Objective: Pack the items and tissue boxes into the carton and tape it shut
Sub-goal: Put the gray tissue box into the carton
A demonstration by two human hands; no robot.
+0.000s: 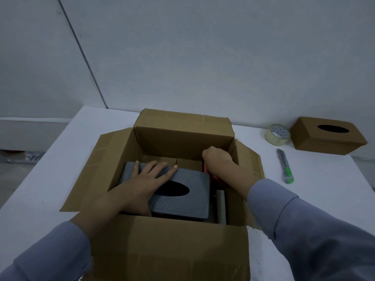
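An open brown carton (182, 134) stands in the middle of the white table, all flaps spread. Inside lies a grey dotted tissue box (188, 201) with a dark oval slot. My left hand (146, 177) rests flat on its top, fingers apart. My right hand (218, 159) is curled into the carton's far right corner, closed on a red item (213, 176) of which only a sliver shows. A pale flat item (221, 205) stands on edge right of the grey box. A brown tissue box (326, 136) sits on the table at far right.
A roll of clear tape (277, 134) lies left of the brown tissue box. A green and grey utility knife (285, 166) lies in front of the tape. The table meets a grey wall behind and drops off on the left.
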